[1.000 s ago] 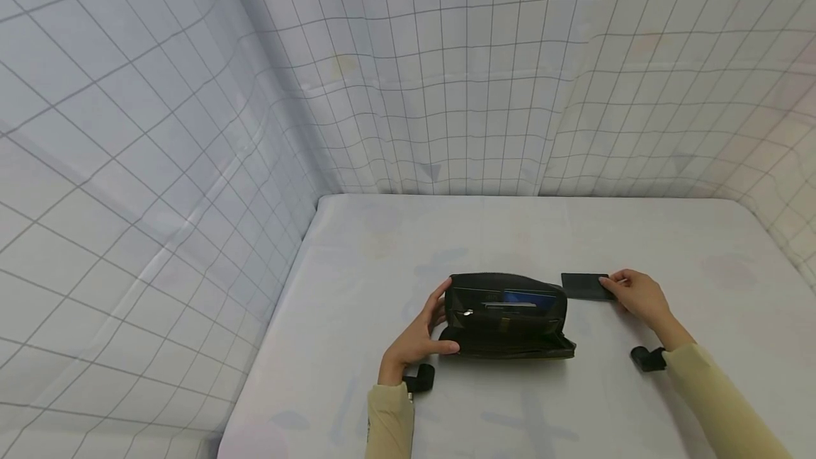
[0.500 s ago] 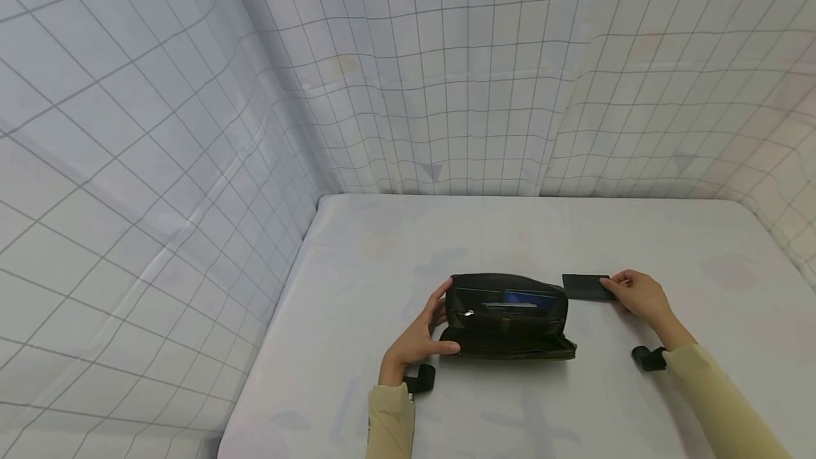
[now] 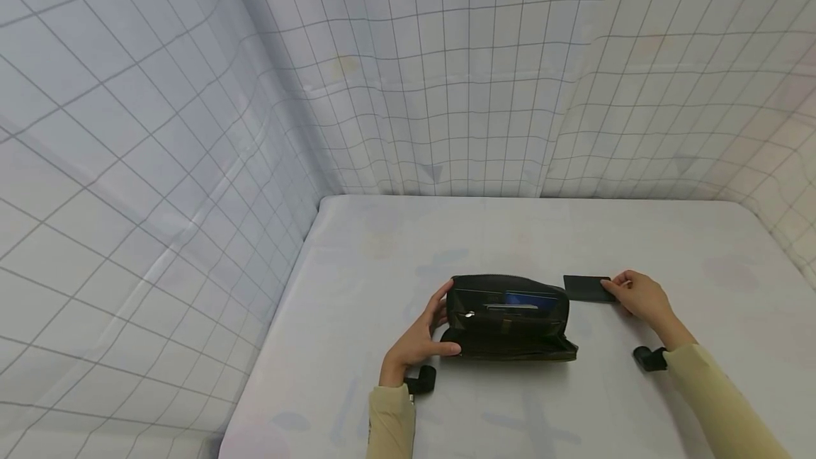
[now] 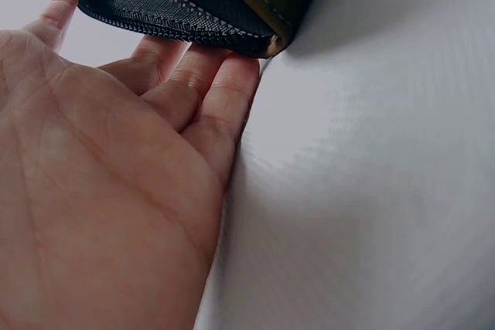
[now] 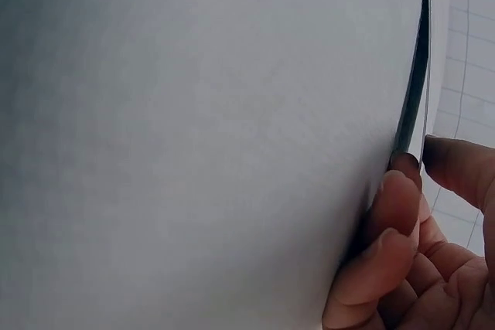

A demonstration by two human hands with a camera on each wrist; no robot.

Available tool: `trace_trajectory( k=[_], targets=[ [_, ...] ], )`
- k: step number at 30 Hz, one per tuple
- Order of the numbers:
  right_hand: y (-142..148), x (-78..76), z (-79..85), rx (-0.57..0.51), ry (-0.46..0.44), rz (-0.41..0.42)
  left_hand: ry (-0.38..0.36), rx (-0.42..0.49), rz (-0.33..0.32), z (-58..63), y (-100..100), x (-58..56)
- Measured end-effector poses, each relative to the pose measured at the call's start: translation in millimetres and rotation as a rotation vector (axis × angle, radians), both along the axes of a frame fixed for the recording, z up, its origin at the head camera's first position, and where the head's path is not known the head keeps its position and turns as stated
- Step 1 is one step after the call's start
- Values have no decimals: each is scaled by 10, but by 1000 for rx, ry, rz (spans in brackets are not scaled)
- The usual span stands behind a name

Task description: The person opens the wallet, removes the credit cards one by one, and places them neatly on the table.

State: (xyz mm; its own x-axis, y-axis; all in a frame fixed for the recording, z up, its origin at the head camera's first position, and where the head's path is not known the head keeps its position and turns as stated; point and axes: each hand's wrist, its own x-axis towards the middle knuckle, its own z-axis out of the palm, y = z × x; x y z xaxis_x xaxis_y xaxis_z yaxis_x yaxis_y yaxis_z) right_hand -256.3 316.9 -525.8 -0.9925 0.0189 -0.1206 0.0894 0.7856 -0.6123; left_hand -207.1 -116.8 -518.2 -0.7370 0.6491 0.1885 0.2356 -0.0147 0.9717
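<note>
A black zip-around wallet (image 3: 510, 314) stands unzipped and spread on the table, its upper half raised and its lower half lying forward. Inside it, a blue card (image 3: 530, 300) and pale card edges show in the slots, above a small metal zip pull (image 3: 469, 314). My left hand (image 3: 417, 335) holds the wallet's left end, thumb along the lower half and fingertips at the upper half. In the left wrist view, fingers touch the zip edge (image 4: 174, 32). Right of the wallet, my right hand (image 3: 640, 297) pinches the right end of a thin black card (image 3: 585, 288), seen nearly edge-on in the right wrist view.
The white table (image 3: 357, 261) has rounded back corners. White gridded cloth (image 3: 433, 76) hangs behind it and at both sides. Black wrist-worn devices (image 3: 650, 358) sit at both cuffs, close above the tabletop.
</note>
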Motion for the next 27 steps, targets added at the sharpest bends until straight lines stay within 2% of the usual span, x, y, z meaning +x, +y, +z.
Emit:
trace_trajectory(
  k=[6,19,27],
  targets=[
    [25,-5,-28,29,37,29,7,0,5,13,3,-13],
    [34,-22,-35,24,48,37,15,-6,9,27,4,-29],
    [19,23,-13,13,6,32,6,-11,20,-6,6,13]
  ],
)
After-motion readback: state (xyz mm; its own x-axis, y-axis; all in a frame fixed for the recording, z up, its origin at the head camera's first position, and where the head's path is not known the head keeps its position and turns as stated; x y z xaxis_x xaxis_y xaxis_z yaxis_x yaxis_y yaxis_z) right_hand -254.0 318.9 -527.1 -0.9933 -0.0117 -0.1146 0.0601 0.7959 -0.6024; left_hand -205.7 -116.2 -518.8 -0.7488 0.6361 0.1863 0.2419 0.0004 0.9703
